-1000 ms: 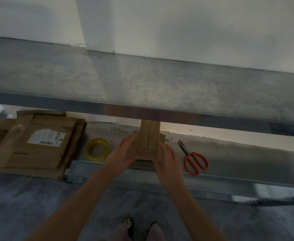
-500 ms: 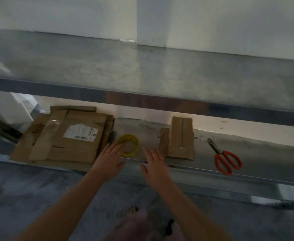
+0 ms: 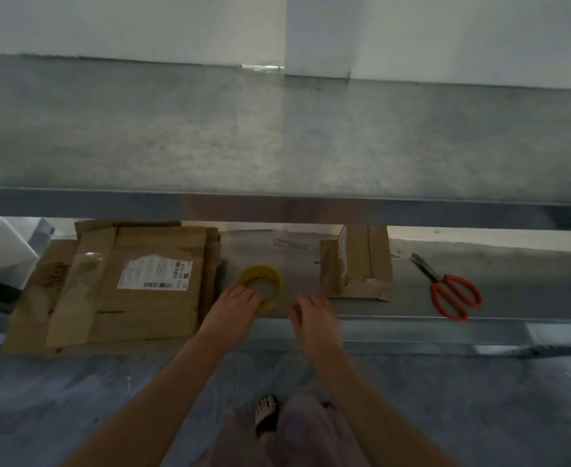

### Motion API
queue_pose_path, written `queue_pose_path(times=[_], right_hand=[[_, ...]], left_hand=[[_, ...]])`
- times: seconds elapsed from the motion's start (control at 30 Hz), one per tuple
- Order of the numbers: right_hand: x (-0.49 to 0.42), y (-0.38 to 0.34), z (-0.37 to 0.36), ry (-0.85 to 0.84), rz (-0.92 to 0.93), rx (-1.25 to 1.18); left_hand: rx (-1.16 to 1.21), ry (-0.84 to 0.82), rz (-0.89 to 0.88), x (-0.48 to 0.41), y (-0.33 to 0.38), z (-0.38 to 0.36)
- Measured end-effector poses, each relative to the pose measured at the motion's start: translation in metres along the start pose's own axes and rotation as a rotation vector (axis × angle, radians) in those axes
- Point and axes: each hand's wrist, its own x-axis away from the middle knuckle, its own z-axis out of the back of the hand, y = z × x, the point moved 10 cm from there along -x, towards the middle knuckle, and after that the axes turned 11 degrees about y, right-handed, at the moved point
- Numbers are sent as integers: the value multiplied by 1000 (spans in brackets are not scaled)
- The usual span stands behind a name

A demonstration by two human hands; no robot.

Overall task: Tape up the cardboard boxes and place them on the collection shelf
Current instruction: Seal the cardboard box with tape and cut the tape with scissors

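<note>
On the lower metal shelf (image 3: 513,281) a yellow ring-shaped roll of clear packing tape (image 3: 260,269) lies flat, between a stack of flattened brown cardboard boxes (image 3: 149,315) on the left and a small brown cardboard box (image 3: 361,261) standing further back on the right. A pair of red-handled scissors (image 3: 436,281) lies well apart beyond that box. The left hand (image 3: 235,306) has its fingers laid over the near rim of the roll. Its grip looks released rather than clenched, and no pinch round the ring shows. The right hand (image 3: 312,318) hovers just beside the roll, blurred, its fingers loosely bent and grasping nothing. The roll should be light and stiff, with a slick outer face, so the sure hold is probably a thumb through the hole and fingers on the outside, which leaves the free end reachable. Where that end lies cannot be seen. The small box looks light and fairly rigid, but its flaps are creased and one side panel splays outward. It is likely to flex if squeezed at the middle, so it is better taken by two opposite walls near the corners, with the top seam pressed together while tape goes across. The flattened boxes will be floppy and should slide over one another, so they want lifting by an edge. The broad grey upper shelf (image 3: 277,136) overhangs, leaving little headroom for lifting anything.
</note>
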Motion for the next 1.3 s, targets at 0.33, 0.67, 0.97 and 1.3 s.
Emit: queue_pose_path(times=[0.33,0.67,0.97,1.3], right_hand=[[19,26,55,-129,-155,-139],[12,67,154,-8,-62,-159],[-23,94,210,-95,20,-164],[-47,123,180,-139,-10,-124]], left_hand=[[175,-174,-61,-8,54,26],[387,56,208,-54,105,74],[397,-24,304,-81,121,85],[372,-48,365,-95,106,69]])
